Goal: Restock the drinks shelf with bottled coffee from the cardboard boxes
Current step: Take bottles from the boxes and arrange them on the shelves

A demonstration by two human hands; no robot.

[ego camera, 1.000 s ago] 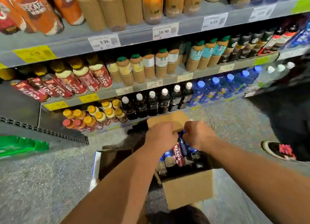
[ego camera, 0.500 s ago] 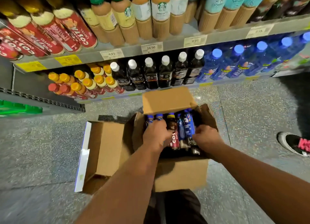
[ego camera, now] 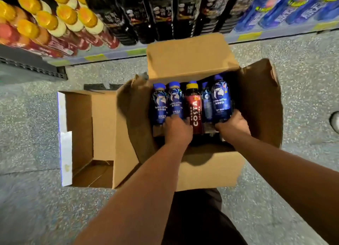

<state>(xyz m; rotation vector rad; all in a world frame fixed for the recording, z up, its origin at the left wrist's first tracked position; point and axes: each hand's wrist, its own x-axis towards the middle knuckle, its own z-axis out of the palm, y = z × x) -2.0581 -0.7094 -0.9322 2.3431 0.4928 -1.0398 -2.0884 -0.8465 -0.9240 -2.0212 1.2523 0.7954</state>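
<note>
An open cardboard box (ego camera: pixel 211 168) stands on the floor below me with its flaps spread. Inside lie several blue Luckin coffee bottles and one red Costa coffee bottle (ego camera: pixel 194 107), caps pointing toward the shelf. My left hand (ego camera: pixel 177 130) reaches into the box and grips the lower end of a blue bottle (ego camera: pixel 175 100) second from the left. My right hand (ego camera: pixel 232 124) grips the base of the rightmost blue bottle (ego camera: pixel 221 100). The bottom drinks shelf (ego camera: pixel 95 57) runs across the top of the view.
A second cardboard box (ego camera: pixel 88 134), with nothing in it, lies to the left, touching the full one. The bottom shelf holds yellow-capped bottles (ego camera: pixel 45 21), dark coffee bottles (ego camera: pixel 161 15) and blue bottles (ego camera: pixel 286 8). A shoe tip (ego camera: pixel 335 121) shows at the right edge. Speckled floor surrounds the boxes.
The view has tilted down and come closer to the box. Both hands have sunk deeper among the bottles and now grip blue bottles near their bases.
</note>
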